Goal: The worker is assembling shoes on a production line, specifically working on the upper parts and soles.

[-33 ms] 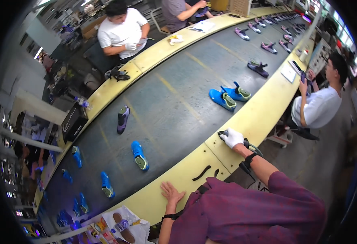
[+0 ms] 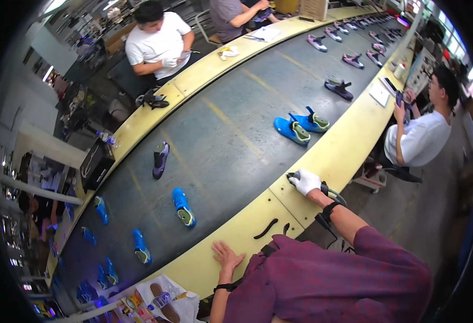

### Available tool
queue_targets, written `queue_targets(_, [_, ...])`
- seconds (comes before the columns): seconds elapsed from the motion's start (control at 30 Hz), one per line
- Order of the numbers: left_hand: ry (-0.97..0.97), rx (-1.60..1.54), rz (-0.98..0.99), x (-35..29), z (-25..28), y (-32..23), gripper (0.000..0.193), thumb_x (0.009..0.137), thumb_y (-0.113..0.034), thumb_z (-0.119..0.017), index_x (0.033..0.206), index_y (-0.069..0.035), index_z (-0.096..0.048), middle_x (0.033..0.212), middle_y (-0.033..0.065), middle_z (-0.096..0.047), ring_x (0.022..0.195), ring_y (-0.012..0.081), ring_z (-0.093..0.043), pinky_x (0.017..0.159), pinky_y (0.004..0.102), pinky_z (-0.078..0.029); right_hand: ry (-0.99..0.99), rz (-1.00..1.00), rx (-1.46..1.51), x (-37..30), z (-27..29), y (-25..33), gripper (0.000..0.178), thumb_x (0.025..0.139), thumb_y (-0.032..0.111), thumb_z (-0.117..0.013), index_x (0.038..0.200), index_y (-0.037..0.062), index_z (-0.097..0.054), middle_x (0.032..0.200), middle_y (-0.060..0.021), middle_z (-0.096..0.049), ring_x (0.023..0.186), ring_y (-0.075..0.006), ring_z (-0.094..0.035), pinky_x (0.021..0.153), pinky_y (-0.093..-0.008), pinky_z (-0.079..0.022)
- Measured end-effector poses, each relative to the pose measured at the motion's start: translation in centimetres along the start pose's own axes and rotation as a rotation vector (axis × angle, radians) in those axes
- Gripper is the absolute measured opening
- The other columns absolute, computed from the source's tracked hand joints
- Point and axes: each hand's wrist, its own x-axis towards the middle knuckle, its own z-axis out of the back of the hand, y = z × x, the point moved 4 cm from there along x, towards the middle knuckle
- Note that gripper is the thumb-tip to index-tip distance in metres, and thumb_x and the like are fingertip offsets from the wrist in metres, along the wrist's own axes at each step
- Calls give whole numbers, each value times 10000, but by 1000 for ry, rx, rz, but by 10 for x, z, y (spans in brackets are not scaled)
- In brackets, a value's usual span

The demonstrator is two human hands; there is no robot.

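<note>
My bare left hand (image 2: 227, 253) lies flat on the pale yellow ledge (image 2: 209, 269) with its fingers spread, holding nothing. On the same ledge to the right, my right hand (image 2: 306, 183), in a white glove, is closed round a dark corded hand tool (image 2: 293, 176). The tool's tip points toward the belt, and its exact kind is hidden by the hand. Between my hands lie a black curved strip (image 2: 266, 229) and a small dark piece (image 2: 286, 228). Nearest on the belt are a blue shoe (image 2: 181, 202) and a pair of blue shoes (image 2: 296, 129), touched by neither hand.
A dark conveyor belt (image 2: 231, 140) curves past, carrying several shoes, including a purple-black one (image 2: 161, 160). Across it, a person in white (image 2: 158, 46) stands by the far ledge. Another person (image 2: 425, 132) sits at right. At lower left is a white paper with insoles (image 2: 166, 301).
The whole view has shifted slightly. Both hands keep their places on the ledge, with the tool still in the right one.
</note>
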Motion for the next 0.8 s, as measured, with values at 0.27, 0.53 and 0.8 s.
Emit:
queue_targets(0.27, [85,-3,-2,7,-3,-8,1441,764,-615,-858,1678,78,13,1739,344,164,1610,518,181,1265,719,-88,18,-26,50,-2,0,-14,420,902,485,-762,1079,105,-739,1041,-169,-775,998,-385,-745,888,-475,-585])
queue_targets(0.53, [44,19,87,10,-14,7,1437,775,-646,-843,1686,56,18,1748,327,149,1616,519,153,1254,732,-127,106,-40,28,-1,-6,-4,445,905,515,-750,1093,111,-752,1024,-190,-775,972,-393,-751,855,-479,-590])
queue_targets(0.8, [120,-31,84,9,-1,-1,1419,807,-670,-823,1693,35,32,1752,317,147,1614,521,158,1240,757,-139,1,-20,415,119,-23,-61,462,834,368,-861,1080,-3,-736,959,-181,-775,913,-317,-756,863,-420,-594])
